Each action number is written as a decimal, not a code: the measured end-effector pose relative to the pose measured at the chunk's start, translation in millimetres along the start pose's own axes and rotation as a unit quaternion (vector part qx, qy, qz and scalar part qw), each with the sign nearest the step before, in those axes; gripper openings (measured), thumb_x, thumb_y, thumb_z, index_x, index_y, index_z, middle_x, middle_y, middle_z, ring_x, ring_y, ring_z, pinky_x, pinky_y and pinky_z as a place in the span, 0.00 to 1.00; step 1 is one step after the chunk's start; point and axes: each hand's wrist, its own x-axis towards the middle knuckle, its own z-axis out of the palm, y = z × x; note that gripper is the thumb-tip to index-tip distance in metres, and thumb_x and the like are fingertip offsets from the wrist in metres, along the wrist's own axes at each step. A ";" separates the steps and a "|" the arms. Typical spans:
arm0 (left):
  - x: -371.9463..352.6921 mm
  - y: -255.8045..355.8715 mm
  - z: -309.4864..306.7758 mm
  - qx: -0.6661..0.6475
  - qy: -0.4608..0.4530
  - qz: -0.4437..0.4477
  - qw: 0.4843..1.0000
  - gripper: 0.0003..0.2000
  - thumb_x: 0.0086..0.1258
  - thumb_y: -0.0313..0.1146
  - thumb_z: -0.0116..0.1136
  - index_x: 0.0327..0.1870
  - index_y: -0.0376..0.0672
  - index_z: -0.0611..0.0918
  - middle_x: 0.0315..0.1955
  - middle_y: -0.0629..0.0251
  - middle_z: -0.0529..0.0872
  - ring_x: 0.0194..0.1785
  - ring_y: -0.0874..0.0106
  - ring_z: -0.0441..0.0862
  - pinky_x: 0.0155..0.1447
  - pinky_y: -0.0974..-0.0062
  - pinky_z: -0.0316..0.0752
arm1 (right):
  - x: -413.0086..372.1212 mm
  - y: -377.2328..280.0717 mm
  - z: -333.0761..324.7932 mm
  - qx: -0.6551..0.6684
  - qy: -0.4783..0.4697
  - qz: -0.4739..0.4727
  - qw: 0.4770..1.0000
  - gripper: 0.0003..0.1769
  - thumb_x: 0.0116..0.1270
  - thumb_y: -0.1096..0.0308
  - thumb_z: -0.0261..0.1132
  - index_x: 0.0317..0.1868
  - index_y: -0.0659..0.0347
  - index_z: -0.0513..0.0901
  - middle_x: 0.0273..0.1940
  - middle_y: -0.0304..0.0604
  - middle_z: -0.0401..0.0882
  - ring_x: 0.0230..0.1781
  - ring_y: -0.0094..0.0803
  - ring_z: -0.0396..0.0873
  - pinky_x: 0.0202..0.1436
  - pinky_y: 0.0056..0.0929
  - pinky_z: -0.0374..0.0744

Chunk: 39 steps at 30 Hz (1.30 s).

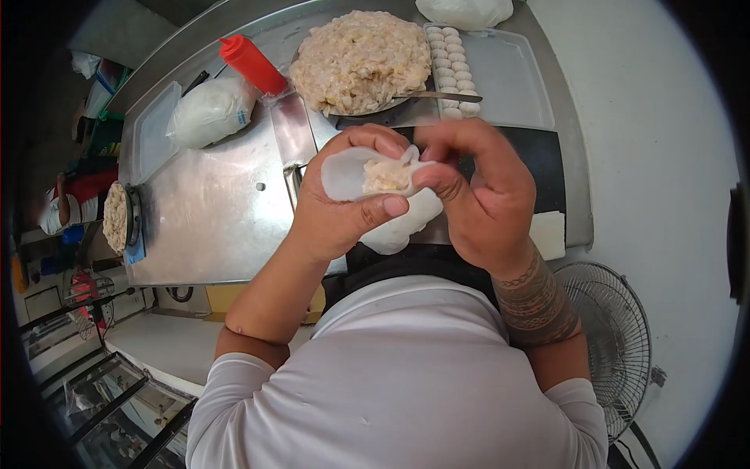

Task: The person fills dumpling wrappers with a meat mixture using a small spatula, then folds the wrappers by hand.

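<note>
Left hand: cupped and closed around a dumpling wrapper, thumb pressed along its lower edge, fingers curled behind it.
Right hand: clenched in a pinch on the right edge of the same wrapper, thumb and forefinger pressing the folded dough together.
Dumpling wrapper: lay between both hands, thin, white and half open, its left side round and flat, its right side gathered.
Filling: a pale, lumpy spoonful sat in the wrapper's middle, just left of the right hand's fingertips.
White dough: a soft white mass showed right below the hands; whether it touched them could not be told.
Steel table: lay under and to the left of the hands.
White block: rested just right of the right wrist.
Pan of filling: stood just beyond the hands, heaped high, with a metal utensil handle sticking out to the right.
Tray: lay beyond the right hand, with finished dumplings in two rows along its left edge.
Red squeeze bottle: lay tilted beyond the left hand, left of the pan.
Bagged dough: sat beside the bottle, farther left.
</note>
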 end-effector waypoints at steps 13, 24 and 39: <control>-0.2 -7.4 -2.7 0.044 -0.033 0.096 0.994 0.21 0.61 0.20 0.76 0.54 0.40 0.81 0.54 0.57 0.82 0.60 0.68 0.80 0.65 0.67 0.76 | -2.7 -3.9 6.9 -0.008 0.017 0.023 1.000 0.05 0.68 0.75 0.73 0.41 0.64 0.85 0.39 0.45 0.82 0.38 0.35 0.82 0.42 0.29 0.80; -3.4 -9.9 -2.6 0.082 0.028 0.096 0.992 0.20 0.57 0.20 0.79 0.50 0.39 0.85 0.51 0.57 0.86 0.58 0.66 0.84 0.65 0.66 0.78 | -0.7 -0.4 6.4 -0.068 -0.008 -0.036 0.997 0.06 0.69 0.75 0.72 0.43 0.65 0.84 0.39 0.45 0.83 0.37 0.36 0.82 0.40 0.30 0.81; -2.3 -6.8 -3.0 0.112 0.010 0.086 0.990 0.15 0.61 0.22 0.78 0.48 0.39 0.86 0.52 0.55 0.87 0.60 0.66 0.84 0.65 0.68 0.80 | 0.6 1.9 4.9 -0.079 -0.007 -0.037 0.996 0.06 0.68 0.78 0.71 0.43 0.65 0.83 0.39 0.47 0.82 0.37 0.39 0.83 0.41 0.32 0.82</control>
